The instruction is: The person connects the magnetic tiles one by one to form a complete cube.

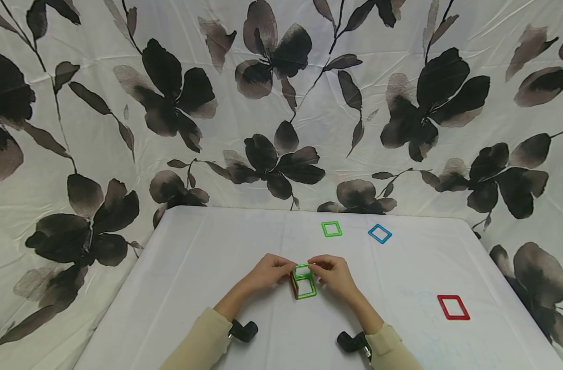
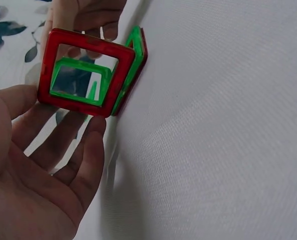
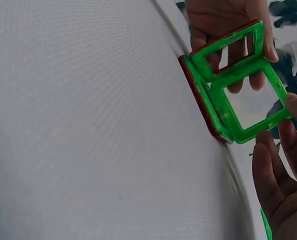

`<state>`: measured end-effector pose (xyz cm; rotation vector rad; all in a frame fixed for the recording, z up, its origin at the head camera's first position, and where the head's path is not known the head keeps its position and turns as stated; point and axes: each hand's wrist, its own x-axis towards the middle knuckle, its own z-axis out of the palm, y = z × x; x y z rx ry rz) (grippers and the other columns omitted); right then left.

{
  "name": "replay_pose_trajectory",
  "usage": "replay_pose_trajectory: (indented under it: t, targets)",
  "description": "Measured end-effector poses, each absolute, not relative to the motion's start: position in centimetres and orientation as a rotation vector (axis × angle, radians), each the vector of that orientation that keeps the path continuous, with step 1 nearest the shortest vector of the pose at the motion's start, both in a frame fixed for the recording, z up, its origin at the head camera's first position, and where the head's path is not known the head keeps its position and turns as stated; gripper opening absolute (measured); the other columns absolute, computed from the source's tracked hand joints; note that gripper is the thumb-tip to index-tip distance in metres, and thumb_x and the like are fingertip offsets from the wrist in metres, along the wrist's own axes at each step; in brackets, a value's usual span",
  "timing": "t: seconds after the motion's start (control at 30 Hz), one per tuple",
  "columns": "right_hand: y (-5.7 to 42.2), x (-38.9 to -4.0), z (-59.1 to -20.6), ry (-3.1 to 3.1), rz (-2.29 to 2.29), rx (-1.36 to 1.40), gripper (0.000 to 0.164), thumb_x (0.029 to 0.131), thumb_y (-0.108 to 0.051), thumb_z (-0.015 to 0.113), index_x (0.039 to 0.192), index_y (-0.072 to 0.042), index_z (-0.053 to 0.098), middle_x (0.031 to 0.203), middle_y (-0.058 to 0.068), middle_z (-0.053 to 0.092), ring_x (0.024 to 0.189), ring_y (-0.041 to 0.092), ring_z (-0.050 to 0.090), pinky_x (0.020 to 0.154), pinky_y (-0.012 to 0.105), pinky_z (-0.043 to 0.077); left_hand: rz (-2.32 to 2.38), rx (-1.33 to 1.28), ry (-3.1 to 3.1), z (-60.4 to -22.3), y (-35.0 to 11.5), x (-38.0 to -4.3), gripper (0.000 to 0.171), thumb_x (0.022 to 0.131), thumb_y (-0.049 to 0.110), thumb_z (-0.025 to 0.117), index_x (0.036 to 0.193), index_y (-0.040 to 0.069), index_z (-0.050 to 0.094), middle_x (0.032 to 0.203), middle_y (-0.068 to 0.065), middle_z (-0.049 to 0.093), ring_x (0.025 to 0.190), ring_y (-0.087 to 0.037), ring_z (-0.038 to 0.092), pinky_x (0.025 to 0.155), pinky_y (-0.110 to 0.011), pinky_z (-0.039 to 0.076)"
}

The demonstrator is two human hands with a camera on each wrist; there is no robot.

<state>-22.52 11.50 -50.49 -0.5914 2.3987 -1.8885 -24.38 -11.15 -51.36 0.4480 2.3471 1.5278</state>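
Observation:
Between the two hands stands a small structure of square, open-centred magnetic tiles on the table. My left hand point(image 1: 269, 271) pinches the upright red tile point(image 2: 91, 41) at its left side, thumb on one edge and fingers below, as the left wrist view shows. A green frame backs this red tile in the right wrist view. My right hand point(image 3: 288, 200) pinches an upright green tile point(image 3: 276, 82) between thumb and fingers. The two uprights meet at a corner. Beneath them lies a green base tile point(image 1: 306, 296) with a red layer under it.
On the white table point(image 1: 217, 231), a green tile point(image 1: 331, 223) and a blue tile point(image 1: 375, 238) lie flat towards the back. A red tile point(image 1: 449, 296) lies to the right. A floral cloth point(image 1: 337, 128) hangs behind the table.

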Motion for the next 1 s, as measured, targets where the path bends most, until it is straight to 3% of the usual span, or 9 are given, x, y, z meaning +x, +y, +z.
replay_pose_trajectory:
  t: [0.27,0.43,0.67,1.0]
  targets:
    - [12.1,-23.8,-53.0,2.381,-1.913,-0.539,0.023,0.093,-0.009,0.067,0.11,0.006,0.068,0.088,0.021,0.068,0.072,0.028,0.062,0.055,0.033,0.053,1.507,0.482,2.324,-51.6,-11.4,-24.5,0.03,0.099,0.025,0.057,0.109,0.001,0.072,0.089,-0.002,0.07,0.077,-0.017,0.06,0.065,-0.029,0.051]
    - [13.1,-23.9,-52.8,2.367,-1.951,-0.517,0.024,0.092,-0.013,0.068,0.108,0.004,0.069,0.089,0.024,0.067,0.071,0.019,0.063,0.056,0.034,0.054,1.527,0.472,2.282,-51.6,-11.4,-24.6,0.031,0.099,0.025,0.058,0.109,-0.001,0.071,0.089,-0.001,0.069,0.08,-0.016,0.062,0.068,-0.029,0.053]
    - [17.2,-23.0,-50.6,2.407,-1.904,-0.383,0.03,0.093,-0.015,0.068,0.113,0.008,0.066,0.098,0.027,0.065,0.077,0.021,0.065,0.062,0.032,0.055,1.604,0.431,2.225,-51.6,-11.2,-24.5,0.031,0.096,0.026,0.063,0.108,-0.002,0.071,0.09,-0.005,0.069,0.081,-0.02,0.065,0.071,-0.033,0.055]
    - [27.7,-19.8,-48.3,2.717,-1.658,-0.124,0.038,0.096,-0.026,0.064,0.119,0.004,0.063,0.106,0.022,0.065,0.082,0.02,0.065,0.066,0.029,0.055,1.621,0.363,2.197,-51.6,-11.9,-23.9,0.032,0.094,0.028,0.066,0.109,0.0,0.071,0.094,-0.009,0.07,0.084,-0.02,0.067,0.073,-0.034,0.056]
